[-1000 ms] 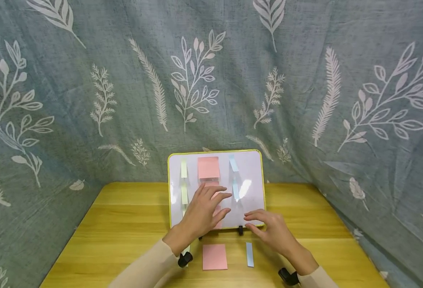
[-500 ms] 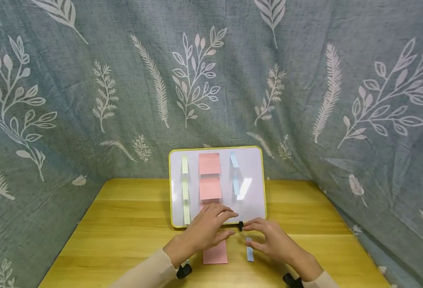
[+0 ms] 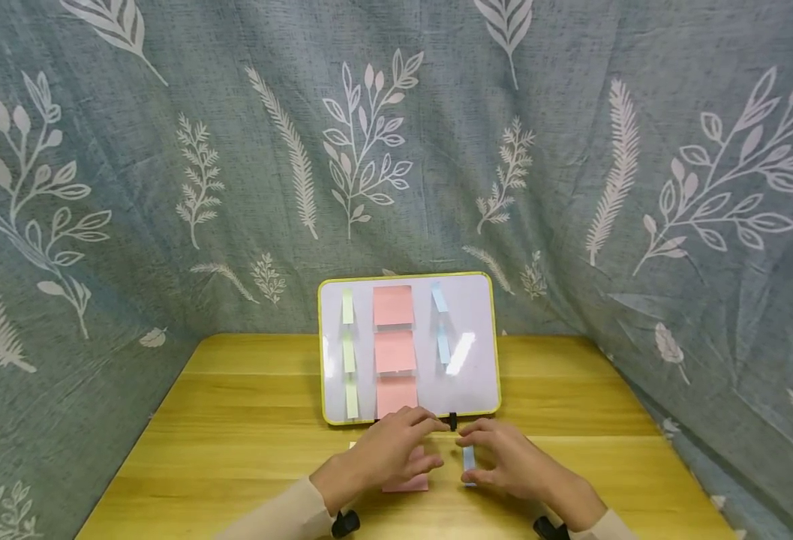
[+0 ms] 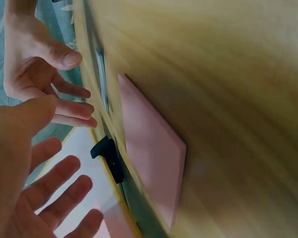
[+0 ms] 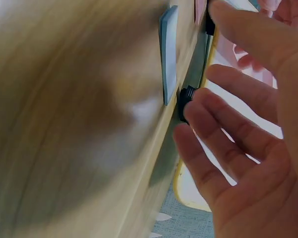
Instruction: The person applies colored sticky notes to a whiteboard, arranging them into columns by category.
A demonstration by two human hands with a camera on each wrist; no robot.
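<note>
In the head view, my left hand point(image 3: 389, 456) hovers over a pink sticky note pad point(image 3: 406, 487) on the table, hiding most of it. Its fingers are relaxed and hold nothing; the left wrist view shows the pink pad point(image 4: 151, 148) apart from them. My right hand point(image 3: 509, 460) is above a narrow blue sticky note pad point(image 3: 469, 456), fingers loosely bent. The right wrist view has that blue pad point(image 5: 170, 54) lying on the wood, untouched. Behind both hands stands a whiteboard point(image 3: 477, 315) bearing pink notes point(image 3: 394, 351), pale green strips point(image 3: 349, 352) and two blue strips point(image 3: 443, 345).
The whiteboard leans on a stand with black feet point(image 3: 453, 421). All of this rests on a wooden table point(image 3: 247, 420). A patterned grey-green curtain point(image 3: 437, 150) encloses the back and sides. Black wrist straps or mounts point(image 3: 346, 523) show at the wrists.
My left hand has come down from in front of the whiteboard to above the pink pad, uncovering the lower pink note. My right hand has lowered toward the blue pad.
</note>
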